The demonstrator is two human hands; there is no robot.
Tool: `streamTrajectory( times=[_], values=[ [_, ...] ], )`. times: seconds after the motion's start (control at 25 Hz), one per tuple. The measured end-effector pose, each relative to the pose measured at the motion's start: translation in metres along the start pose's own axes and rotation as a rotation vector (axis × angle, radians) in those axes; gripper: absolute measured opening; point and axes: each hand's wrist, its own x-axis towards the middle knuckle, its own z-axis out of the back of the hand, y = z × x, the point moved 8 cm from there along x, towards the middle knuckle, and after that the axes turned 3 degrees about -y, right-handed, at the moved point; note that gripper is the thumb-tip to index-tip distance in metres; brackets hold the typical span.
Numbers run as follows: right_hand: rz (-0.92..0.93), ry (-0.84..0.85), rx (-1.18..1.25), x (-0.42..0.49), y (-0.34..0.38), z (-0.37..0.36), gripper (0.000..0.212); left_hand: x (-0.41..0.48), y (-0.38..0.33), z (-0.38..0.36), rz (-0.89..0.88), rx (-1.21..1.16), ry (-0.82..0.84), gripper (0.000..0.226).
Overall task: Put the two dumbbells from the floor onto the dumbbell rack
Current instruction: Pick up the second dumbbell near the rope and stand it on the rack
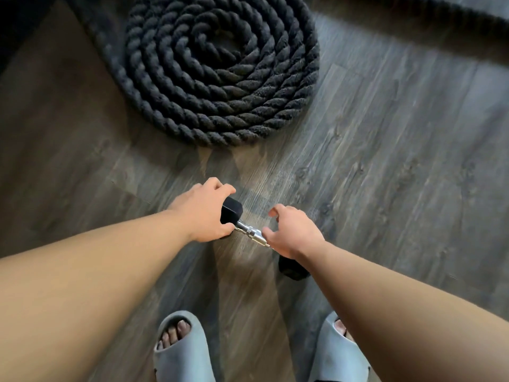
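Wood-grain floor point(385, 133) is seen from above, grey-brown planks, darker shadow at the far left edge. Left forearm is stretched in from the lower left. Left hand point(205, 213) is wrapped over the black head at the upper-left end of a dumbbell point(249, 230) – fingers curled down around that head, thumb side toward the handle, so the hand is closed on it. Whether the dumbbell is lifted or resting on the floor cannot be told. Above the hands, a thick black rope point(220, 70) is laid in a flat coil on the floor, well apart from the dumbbell; a loose length of it is blurred across the top right corner. The dumbbell is set diagonally between the two hands – chrome handle runs from the left-hand head down and right, its other black head is partly hidden under the right wrist. Right hand point(293, 232) is placed at the lower end of the handle, fingers half spread and bent, thumb raised; fingertips are just at the metal, but a full grasp is not shown – contact cannot be told for sure. At the bottom edge two grey slides point(183, 351) are worn on the feet, toes showing, one below each arm. Only one dumbbell is seen, no rack in view
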Motion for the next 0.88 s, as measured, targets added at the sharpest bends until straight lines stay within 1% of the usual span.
streamTrajectory(
  times=[0.28,0.4,0.52,0.56,0.68,0.76,0.88],
  values=[
    [0.015,0.010,0.035,0.037,0.002,-0.023,0.051,0.033,0.004,-0.045,0.008,0.007,0.062,0.071],
    [0.023,0.051,0.050,0.040,0.001,-0.037,0.056,0.038,0.001,-0.057,0.003,0.035,0.063,0.081],
    [0.036,0.133,0.023,0.038,0.000,-0.059,0.058,0.040,-0.002,-0.065,0.017,0.086,0.053,0.093],
    [0.052,0.156,-0.004,0.037,0.001,-0.065,0.052,0.040,-0.002,-0.067,0.019,0.098,0.046,0.094],
    [0.115,0.163,-0.083,0.039,0.005,-0.074,0.016,0.040,0.000,-0.072,0.012,0.102,0.018,0.085],
    [0.134,0.152,-0.074,0.037,0.006,-0.075,0.008,0.038,0.000,-0.072,-0.002,0.090,0.005,0.077],
    [0.147,0.111,-0.028,0.028,0.014,-0.064,0.009,0.030,-0.003,-0.053,-0.030,0.115,-0.066,0.072]
  ],
)
